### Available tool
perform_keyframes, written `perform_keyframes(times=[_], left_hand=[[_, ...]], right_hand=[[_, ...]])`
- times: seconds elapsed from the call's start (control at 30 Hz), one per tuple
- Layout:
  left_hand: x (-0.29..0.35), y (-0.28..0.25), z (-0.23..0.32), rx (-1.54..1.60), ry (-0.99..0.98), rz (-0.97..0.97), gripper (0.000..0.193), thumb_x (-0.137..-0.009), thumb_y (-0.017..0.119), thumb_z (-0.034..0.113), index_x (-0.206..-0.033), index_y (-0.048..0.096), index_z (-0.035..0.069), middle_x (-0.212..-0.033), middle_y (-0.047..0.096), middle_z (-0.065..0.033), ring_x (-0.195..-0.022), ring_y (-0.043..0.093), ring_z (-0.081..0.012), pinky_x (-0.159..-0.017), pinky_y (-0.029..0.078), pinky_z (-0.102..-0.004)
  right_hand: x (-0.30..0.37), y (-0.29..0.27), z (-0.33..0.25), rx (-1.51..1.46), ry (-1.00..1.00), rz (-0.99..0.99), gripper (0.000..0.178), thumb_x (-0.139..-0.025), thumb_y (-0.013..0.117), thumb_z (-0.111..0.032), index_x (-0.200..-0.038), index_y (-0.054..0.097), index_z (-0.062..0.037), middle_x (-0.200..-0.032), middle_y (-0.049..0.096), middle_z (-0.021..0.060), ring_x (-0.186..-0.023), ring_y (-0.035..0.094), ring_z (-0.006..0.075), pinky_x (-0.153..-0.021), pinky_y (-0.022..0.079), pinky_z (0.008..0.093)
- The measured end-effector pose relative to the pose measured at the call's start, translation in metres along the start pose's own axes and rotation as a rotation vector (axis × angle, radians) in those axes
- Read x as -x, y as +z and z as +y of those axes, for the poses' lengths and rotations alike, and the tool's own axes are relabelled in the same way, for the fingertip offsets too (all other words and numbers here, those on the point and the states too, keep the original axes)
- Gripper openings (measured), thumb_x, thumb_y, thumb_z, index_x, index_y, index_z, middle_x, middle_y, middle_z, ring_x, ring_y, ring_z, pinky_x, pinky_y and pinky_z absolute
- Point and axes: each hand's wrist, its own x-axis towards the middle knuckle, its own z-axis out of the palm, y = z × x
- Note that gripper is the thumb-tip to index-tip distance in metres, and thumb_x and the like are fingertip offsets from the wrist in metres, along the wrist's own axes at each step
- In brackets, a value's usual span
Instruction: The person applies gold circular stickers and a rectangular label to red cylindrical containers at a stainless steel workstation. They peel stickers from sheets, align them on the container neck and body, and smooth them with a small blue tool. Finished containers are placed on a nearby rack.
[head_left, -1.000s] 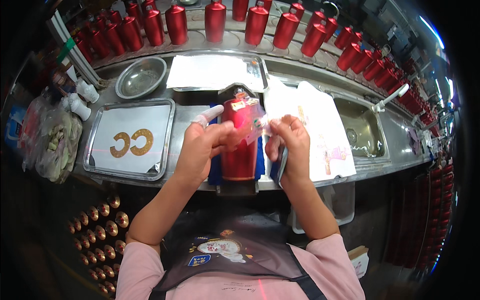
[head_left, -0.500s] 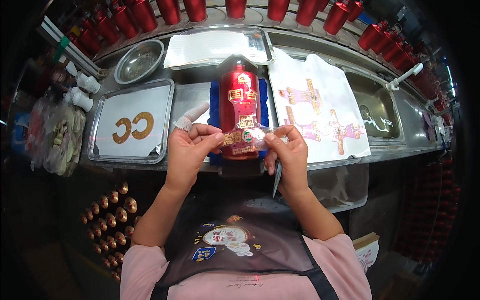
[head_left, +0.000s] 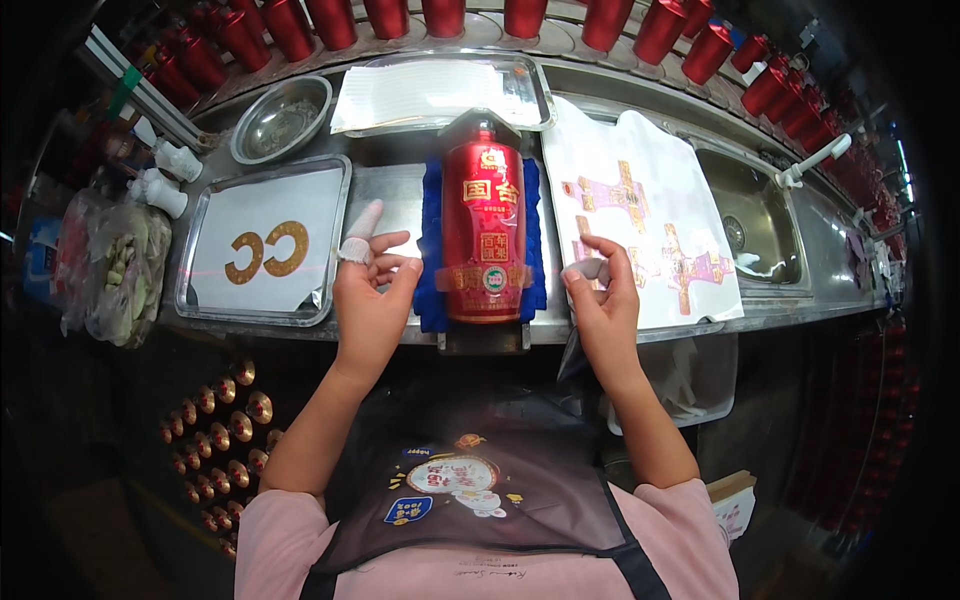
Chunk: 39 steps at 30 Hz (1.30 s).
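A red bottle (head_left: 482,220) with gold lettering lies on its back on a blue cloth (head_left: 431,240), its neck pointing away from me. Across its lower part runs a gold label strip (head_left: 490,279) with a green and white round emblem. To the bottle's left, my left hand (head_left: 375,280) is open and empty, a white cover on its raised forefinger. My right hand (head_left: 607,300) is on the other side, thumb and forefinger apart. Its lower fingers, partly hidden, hold a thin dark flat piece (head_left: 573,352) that hangs below the palm. Neither hand touches the bottle.
At left, a metal tray (head_left: 187,270) holds two gold C-shaped labels (head_left: 287,250). A white sheet (head_left: 655,295) with several gold and pink labels (head_left: 685,262) lies right, beside a sink (head_left: 770,215). Red bottles (head_left: 525,18) line the back. A steel bowl (head_left: 282,120) stands back left.
Both hands have let go of the label strip's ends and moved apart, left and right. The strip now lies across the bottle. The red bottles at the back have shifted.
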Motion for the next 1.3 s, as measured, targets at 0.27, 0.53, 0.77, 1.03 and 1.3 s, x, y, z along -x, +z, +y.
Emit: perform_keyframes(times=[0.27, 0.53, 0.77, 1.03, 1.3], left_hand=[[0.000, 0.011, -0.008, 0.063, 0.118, -0.394, 0.110, -0.090, 0.077, 0.031, -0.162, -0.002, 0.002, -0.159, 0.031, -0.0295, -0.152, 0.028, -0.0344, -0.121, 0.023, -0.0411], [-0.004, 0.006, -0.022, 0.263, 0.003, -0.481, 0.110, -0.092, 0.074, 0.028, -0.162, -0.007, 0.005, -0.162, 0.027, -0.0264, -0.154, 0.024, -0.0295, -0.123, 0.015, -0.0420], [-0.002, 0.007, -0.032, 0.274, -0.023, -0.495, 0.099, -0.099, 0.066, 0.024, -0.163, -0.009, 0.008, -0.164, 0.026, -0.0234, -0.153, 0.024, -0.0267, -0.124, 0.014, -0.0411], [-0.002, 0.012, -0.033, 0.322, -0.047, -0.468, 0.097, -0.101, 0.064, 0.021, -0.163, -0.010, 0.010, -0.164, 0.027, -0.0218, -0.153, 0.025, -0.0252, -0.123, 0.019, -0.0401], [-0.002, 0.003, -0.019, 0.184, 0.063, -0.451, 0.100, -0.098, 0.068, 0.030, -0.163, -0.005, 0.009, -0.166, 0.024, -0.0223, -0.155, 0.021, -0.0282, -0.124, 0.013, -0.0432]], right_hand=[[-0.043, 0.016, -0.035, 0.600, -0.448, -0.363, 0.079, -0.086, 0.074, -0.053, -0.156, 0.042, -0.0316, -0.125, 0.056, 0.0206, -0.107, 0.063, 0.0378, -0.090, 0.053, 0.0436], [-0.050, 0.017, -0.030, 0.602, -0.333, -0.525, 0.080, -0.085, 0.074, -0.053, -0.155, 0.042, -0.0331, -0.125, 0.055, 0.0244, -0.114, 0.059, 0.0401, -0.096, 0.050, 0.0459], [-0.043, 0.015, -0.029, 0.512, -0.312, -0.537, 0.082, -0.087, 0.073, -0.051, -0.158, 0.038, -0.0303, -0.126, 0.055, 0.0255, -0.113, 0.059, 0.0410, -0.097, 0.049, 0.0466], [-0.039, 0.016, -0.024, 0.497, -0.275, -0.567, 0.085, -0.086, 0.074, -0.048, -0.159, 0.034, -0.0301, -0.121, 0.056, 0.0263, -0.111, 0.061, 0.0412, -0.096, 0.050, 0.0463], [-0.045, 0.008, -0.014, 0.406, -0.330, -0.517, 0.083, -0.092, 0.070, -0.046, -0.161, 0.030, -0.0249, -0.116, 0.061, 0.0183, -0.106, 0.061, 0.0279, -0.091, 0.049, 0.0372]])
